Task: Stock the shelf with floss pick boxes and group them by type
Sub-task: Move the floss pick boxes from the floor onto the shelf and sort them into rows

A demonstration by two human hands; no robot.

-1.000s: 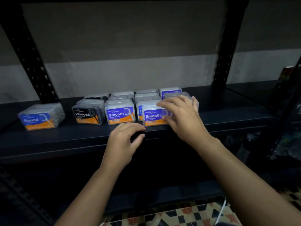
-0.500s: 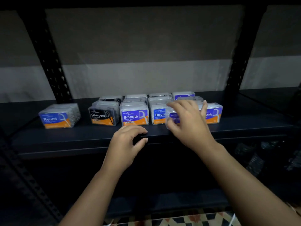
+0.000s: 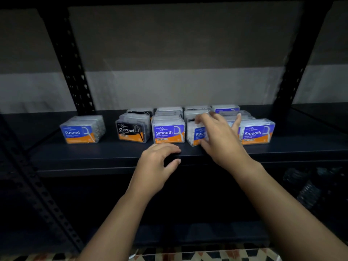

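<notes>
On the dark shelf (image 3: 94, 155) a row of clear floss pick boxes stands with printed labels facing the viewer, each box's long axis running left to right. At nine o'clock of the group, well apart, sits a box labelled "Round" (image 3: 80, 133). Next come a black "Charcoal" box (image 3: 131, 131) and a blue-and-orange "Smooth" box (image 3: 168, 132), just beside each other. At three o'clock of these is a second Round box (image 3: 195, 135) — only "Rou" can be read, the rest hidden. The right hand (image 3: 220, 140) grips this box, fingers curled over its top and thumb at its lower front edge; the box looks slightly tilted. Further toward three o'clock stands another Smooth box (image 3: 257, 133), with "Dental Flosser" in small print. More boxes line up behind, at twelve o'clock, their labels mostly hidden. The left hand (image 3: 156, 164) rests at the shelf's front edge — fingers on top, thumb below, loosely curled and holding no box.
</notes>
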